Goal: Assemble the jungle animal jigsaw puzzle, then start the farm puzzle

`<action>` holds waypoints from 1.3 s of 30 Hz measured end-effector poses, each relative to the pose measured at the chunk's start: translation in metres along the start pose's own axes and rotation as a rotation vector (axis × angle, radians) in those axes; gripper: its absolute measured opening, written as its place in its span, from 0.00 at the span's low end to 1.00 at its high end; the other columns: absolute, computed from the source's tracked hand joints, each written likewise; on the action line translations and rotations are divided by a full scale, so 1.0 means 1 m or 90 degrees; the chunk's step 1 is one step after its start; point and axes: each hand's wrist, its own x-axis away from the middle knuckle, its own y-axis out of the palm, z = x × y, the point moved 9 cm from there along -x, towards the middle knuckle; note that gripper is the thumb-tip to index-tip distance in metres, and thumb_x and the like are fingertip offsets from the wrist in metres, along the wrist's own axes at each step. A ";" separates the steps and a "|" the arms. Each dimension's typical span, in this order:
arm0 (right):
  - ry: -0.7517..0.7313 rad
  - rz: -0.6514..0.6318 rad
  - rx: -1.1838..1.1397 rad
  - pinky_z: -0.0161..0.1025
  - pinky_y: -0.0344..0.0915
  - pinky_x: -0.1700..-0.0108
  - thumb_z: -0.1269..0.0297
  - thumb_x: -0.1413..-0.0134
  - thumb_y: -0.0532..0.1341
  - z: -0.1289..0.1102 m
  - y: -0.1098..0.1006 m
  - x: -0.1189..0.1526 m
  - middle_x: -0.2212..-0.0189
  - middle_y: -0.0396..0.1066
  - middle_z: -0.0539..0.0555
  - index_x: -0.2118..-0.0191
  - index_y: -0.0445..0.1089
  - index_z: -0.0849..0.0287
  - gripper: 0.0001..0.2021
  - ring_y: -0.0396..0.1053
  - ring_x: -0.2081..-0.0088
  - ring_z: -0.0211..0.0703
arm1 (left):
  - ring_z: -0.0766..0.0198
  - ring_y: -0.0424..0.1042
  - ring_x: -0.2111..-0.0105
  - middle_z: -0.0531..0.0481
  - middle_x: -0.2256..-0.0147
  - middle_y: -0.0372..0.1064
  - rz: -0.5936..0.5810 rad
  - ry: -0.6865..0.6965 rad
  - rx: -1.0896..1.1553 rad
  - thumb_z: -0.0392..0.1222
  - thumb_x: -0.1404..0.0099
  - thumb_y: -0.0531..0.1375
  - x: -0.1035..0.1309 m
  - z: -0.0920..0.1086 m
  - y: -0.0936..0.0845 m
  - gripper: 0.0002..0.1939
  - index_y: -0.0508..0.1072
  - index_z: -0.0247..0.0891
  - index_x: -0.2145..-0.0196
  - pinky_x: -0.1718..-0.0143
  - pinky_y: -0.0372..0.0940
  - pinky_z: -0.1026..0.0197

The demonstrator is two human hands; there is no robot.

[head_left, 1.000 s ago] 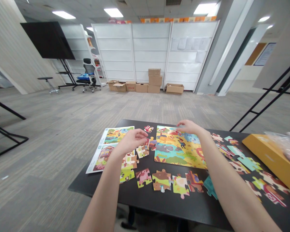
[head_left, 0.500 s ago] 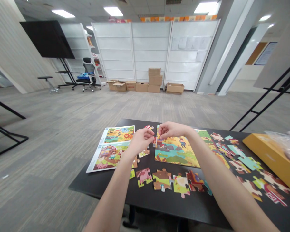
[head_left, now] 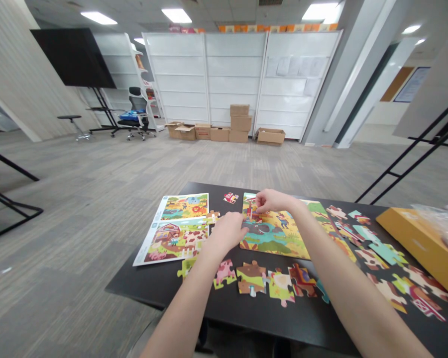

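My right hand (head_left: 272, 200) is over the upper left of the jigsaw puzzle (head_left: 263, 243), its fingertips pinched at a small reddish puzzle piece (head_left: 251, 211). Whether that piece lies flat or is tilted is hard to make out. Lower and to the left, my left hand (head_left: 228, 231) is at the puzzle's left edge, thumb apart from the fingers, with nothing seen in it. A red and white piece (head_left: 231, 198) lies beyond it. The picture sheet (head_left: 157, 238) is to its left, with a loose piece (head_left: 212, 217) on its right edge.
Along the near side of the black table (head_left: 246, 311) lie several loose pieces, among them a pink pig piece (head_left: 224, 273) and a brown one (head_left: 251, 278). More pieces (head_left: 371, 258) are scattered at the right, by a yellow box (head_left: 421, 243) with clear plastic on it.
My hands have moved apart. The right one has shifted right over the puzzle with the reddish piece; the left has dropped lower, its pinch loosened.
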 end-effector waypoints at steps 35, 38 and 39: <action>-0.001 -0.044 0.173 0.34 0.56 0.71 0.56 0.53 0.70 -0.040 0.020 0.007 0.67 0.77 0.53 0.66 0.72 0.58 0.13 0.70 0.68 0.41 | 0.52 0.76 0.51 0.43 0.53 0.78 -0.047 0.031 0.017 0.42 0.34 0.61 0.003 -0.004 0.005 0.17 0.75 0.42 0.47 0.50 0.68 0.57; -0.020 -0.029 0.159 0.34 0.57 0.71 0.57 0.50 0.68 -0.038 0.019 0.005 0.68 0.77 0.53 0.66 0.74 0.59 0.10 0.70 0.69 0.41 | 0.52 0.77 0.51 0.43 0.52 0.78 -0.048 0.028 0.011 0.41 0.34 0.61 0.003 -0.005 0.005 0.18 0.75 0.42 0.47 0.49 0.69 0.56; -0.029 -0.013 0.150 0.34 0.57 0.71 0.58 0.48 0.67 -0.038 0.017 0.003 0.68 0.78 0.53 0.66 0.75 0.59 0.09 0.71 0.69 0.41 | 0.52 0.77 0.51 0.43 0.53 0.78 -0.046 0.033 0.009 0.41 0.34 0.60 0.003 -0.004 0.005 0.17 0.75 0.42 0.47 0.50 0.69 0.56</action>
